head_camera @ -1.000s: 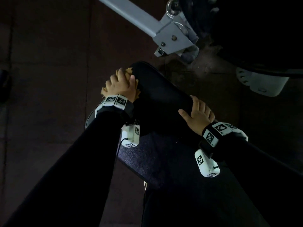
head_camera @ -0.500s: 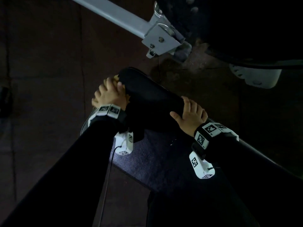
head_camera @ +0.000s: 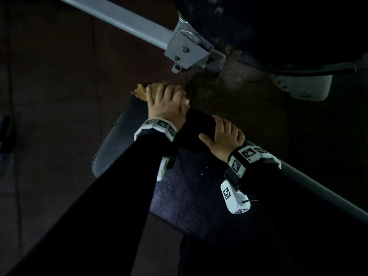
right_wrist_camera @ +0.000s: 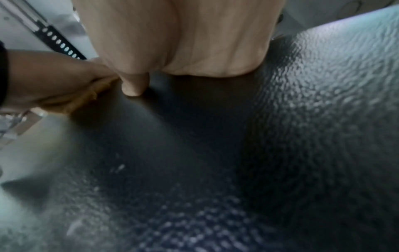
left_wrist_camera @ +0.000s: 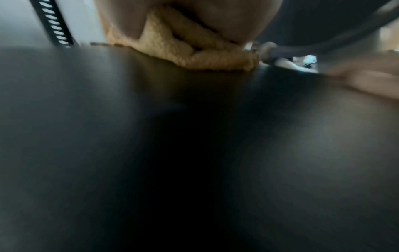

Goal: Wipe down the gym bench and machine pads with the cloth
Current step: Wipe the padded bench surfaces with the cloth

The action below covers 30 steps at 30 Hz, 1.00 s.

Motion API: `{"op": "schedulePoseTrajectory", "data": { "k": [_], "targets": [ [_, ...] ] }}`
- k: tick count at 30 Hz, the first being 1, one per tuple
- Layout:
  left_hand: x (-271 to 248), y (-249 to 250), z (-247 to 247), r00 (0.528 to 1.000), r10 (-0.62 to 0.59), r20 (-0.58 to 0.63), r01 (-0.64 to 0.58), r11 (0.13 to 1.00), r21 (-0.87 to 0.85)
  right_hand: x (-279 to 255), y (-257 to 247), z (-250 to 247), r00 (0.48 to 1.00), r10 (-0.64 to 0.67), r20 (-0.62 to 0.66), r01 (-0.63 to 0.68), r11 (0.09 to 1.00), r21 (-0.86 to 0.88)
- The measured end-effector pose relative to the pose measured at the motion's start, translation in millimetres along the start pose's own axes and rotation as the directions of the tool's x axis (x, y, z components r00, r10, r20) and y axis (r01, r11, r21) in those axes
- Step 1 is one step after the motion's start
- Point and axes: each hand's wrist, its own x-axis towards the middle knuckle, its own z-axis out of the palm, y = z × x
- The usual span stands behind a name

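Head view showed the left hand (head_camera: 167,104) had slid the gripped cloth (head_camera: 142,90) to the pad (head_camera: 119,134) end; right hand (head_camera: 225,139) lay flat, bracing; that edge likely nearly wiped.

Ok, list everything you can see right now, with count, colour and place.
cloth: one, tan, bunched at the pad's far end, under the left hand
bench pad: one, black, textured, centre
roller pad: one, black, lying across the bench pad
metal bar: one, grey, running to a bracket, top
machine base: one, white, upper right
floor: dark tiles
left hand: presses the cloth down
right hand: rests on the roller pad
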Motion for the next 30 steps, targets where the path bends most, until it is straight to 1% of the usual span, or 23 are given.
{"op": "schedulePoseTrajectory", "data": {
  "k": [2,5,7,9,11,13,15,16,18,19,21,23,25,27,29,30],
  "targets": [
    [-9,22,4,1.0,0.03,-0.004,-0.03,0.999,-0.015,0,1,-1,1.0,-0.005,-0.03,0.006,1.0,0.022],
    [-24,46,11,0.994,0.102,0.027,-0.102,0.995,-0.008,-4,2,-4,0.994,-0.031,-0.102,0.04,0.996,0.084],
    [-27,49,12,0.988,0.153,0.028,-0.152,0.988,-0.032,-9,8,-7,0.992,-0.054,-0.117,0.068,0.991,0.118],
    [-25,41,10,0.984,0.179,0.015,-0.178,0.983,-0.053,-17,22,-10,0.992,-0.053,-0.113,0.065,0.992,0.105],
    [-23,28,5,0.989,0.146,-0.032,-0.148,0.987,-0.064,-29,41,-15,0.993,-0.024,-0.114,0.032,0.997,0.073],
    [-21,19,1,0.994,0.058,-0.093,-0.066,0.994,-0.086,-39,64,-20,0.993,0.004,-0.115,0.002,0.999,0.049],
    [-22,20,0,0.997,0.006,-0.074,-0.01,0.999,-0.05,-50,85,-24,0.993,0.028,-0.111,-0.026,0.999,0.023],
    [-23,24,1,0.998,0.009,-0.054,-0.01,1.0,-0.023,-55,94,-25,0.994,0.035,-0.105,-0.032,0.999,0.035],
    [-26,42,4,0.998,0.063,0.0,-0.063,0.998,0.012,-61,105,-26,0.996,0.021,-0.089,-0.014,0.997,0.081],
    [-31,54,6,0.992,0.117,0.041,-0.118,0.993,0.024,-63,108,-25,0.996,0.012,-0.084,-0.004,0.996,0.091],
    [-43,79,14,0.964,0.242,0.108,-0.246,0.969,0.027,-61,107,-27,0.997,0.016,-0.074,-0.008,0.994,0.107],
    [-53,95,22,0.942,0.31,0.13,-0.314,0.949,0.01,-58,105,-29,0.997,0.04,-0.063,-0.03,0.989,0.142],
    [-59,99,24,0.941,0.322,0.104,-0.322,0.947,-0.022,-58,103,-31,0.996,0.061,-0.062,-0.049,0.983,0.177],
    [-62,93,23,0.948,0.314,0.043,-0.311,0.948,-0.075,-56,98,-31,0.994,0.094,-0.056,-0.082,0.981,0.178],
    [-69,81,20,0.96,0.281,-0.013,-0.279,0.948,-0.15,-52,89,-31,0.989,0.139,-0.052,-0.129,0.978,0.164],
    [-74,74,19,0.966,0.259,-0.021,-0.258,0.949,-0.182,-49,82,-32,0.985,0.163,-0.061,-0.15,0.972,0.179]
  ]
}}
